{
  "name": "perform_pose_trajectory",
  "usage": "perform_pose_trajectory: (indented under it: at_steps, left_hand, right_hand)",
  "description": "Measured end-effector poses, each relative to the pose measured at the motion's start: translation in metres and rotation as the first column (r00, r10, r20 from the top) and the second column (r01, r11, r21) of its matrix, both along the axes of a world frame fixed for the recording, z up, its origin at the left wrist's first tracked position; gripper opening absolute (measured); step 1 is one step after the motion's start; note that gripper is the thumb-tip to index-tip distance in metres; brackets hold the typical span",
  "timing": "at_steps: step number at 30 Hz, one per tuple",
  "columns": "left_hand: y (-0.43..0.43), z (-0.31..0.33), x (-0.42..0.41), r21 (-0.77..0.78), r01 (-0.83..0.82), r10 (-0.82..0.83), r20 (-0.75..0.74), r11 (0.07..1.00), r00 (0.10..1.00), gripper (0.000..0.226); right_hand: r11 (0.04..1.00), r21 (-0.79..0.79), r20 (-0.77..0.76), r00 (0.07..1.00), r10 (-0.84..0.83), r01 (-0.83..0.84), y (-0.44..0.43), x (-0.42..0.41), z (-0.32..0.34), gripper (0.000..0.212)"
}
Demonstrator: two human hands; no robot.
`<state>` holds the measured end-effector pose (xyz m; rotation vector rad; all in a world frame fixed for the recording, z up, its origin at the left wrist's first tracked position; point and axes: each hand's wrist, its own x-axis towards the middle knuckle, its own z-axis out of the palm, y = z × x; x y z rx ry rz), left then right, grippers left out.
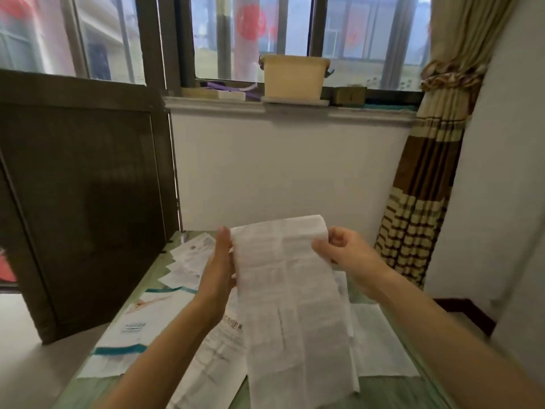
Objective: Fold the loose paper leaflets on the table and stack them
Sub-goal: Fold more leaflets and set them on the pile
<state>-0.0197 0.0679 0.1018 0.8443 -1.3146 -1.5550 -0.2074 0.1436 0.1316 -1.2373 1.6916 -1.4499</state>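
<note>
A long white printed leaflet (295,305) hangs in the air above the table, creased across in several places. My left hand (219,267) holds its upper left edge, fingers pointing up along the paper. My right hand (342,252) pinches the upper right corner, where the top of the sheet curls over. More loose leaflets lie on the green table (383,391): a teal-striped sheet (132,329) at the left, a printed one (212,358) under my left forearm, a white one (380,343) at the right. A small heap of leaflets (188,261) sits at the far left corner.
A dark mesh screen (82,208) stands to the left of the table. A white wall lies beyond, with a cream tub (295,75) on the window sill. A brown striped curtain (418,208) hangs at the right.
</note>
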Motion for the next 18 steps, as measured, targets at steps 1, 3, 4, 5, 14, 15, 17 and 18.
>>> perform_pose_trajectory:
  at_steps: [1, 3, 4, 5, 14, 15, 17, 18]
  left_hand:
    - [-0.001, 0.006, 0.002, -0.071, -0.017, 0.021, 0.059, 0.997, 0.998, 0.061]
    - [-0.002, 0.015, 0.004, -0.168, -0.073, 0.090, 0.095, 0.983, 0.991, 0.034]
    - [-0.002, 0.018, 0.004, -0.191, -0.085, 0.101, 0.075, 0.978, 0.992, 0.023]
    - [-0.001, 0.022, 0.003, -0.201, -0.089, 0.098, 0.037, 0.976, 0.995, 0.016]
    - [0.010, 0.048, 0.001, -0.306, -0.021, -0.006, -0.086, 0.952, 0.996, 0.015]
    - [0.010, 0.046, 0.003, -0.327, -0.022, 0.004, -0.055, 0.945, 0.998, 0.020]
    - [0.003, 0.043, 0.009, -0.444, -0.057, 0.124, 0.122, 0.894, 0.985, 0.031]
    - [0.001, 0.041, 0.011, -0.513, -0.060, 0.209, 0.238, 0.856, 0.949, 0.032]
  right_hand:
    - [1.000, -0.001, -0.043, 0.999, -0.007, 0.007, 0.001, 0.003, 0.004, 0.004]
    - [0.999, 0.005, -0.188, 0.981, -0.047, 0.049, 0.002, 0.009, 0.013, 0.018]
    - [0.995, 0.002, -0.311, 0.946, -0.093, 0.099, 0.002, 0.011, 0.018, 0.033]
    - [0.986, -0.029, -0.480, 0.863, -0.157, 0.164, 0.004, 0.014, 0.025, 0.050]
    - [0.994, -0.093, -0.803, 0.594, -0.036, -0.066, -0.004, 0.036, 0.087, 0.029]
    - [0.992, -0.084, -0.762, 0.647, -0.002, -0.096, -0.004, 0.036, 0.092, 0.017]
    - [0.989, -0.058, -0.719, 0.693, 0.052, -0.134, -0.004, 0.034, 0.101, 0.010]
    - [0.989, -0.044, -0.696, 0.715, 0.073, -0.144, -0.003, 0.032, 0.104, 0.009]
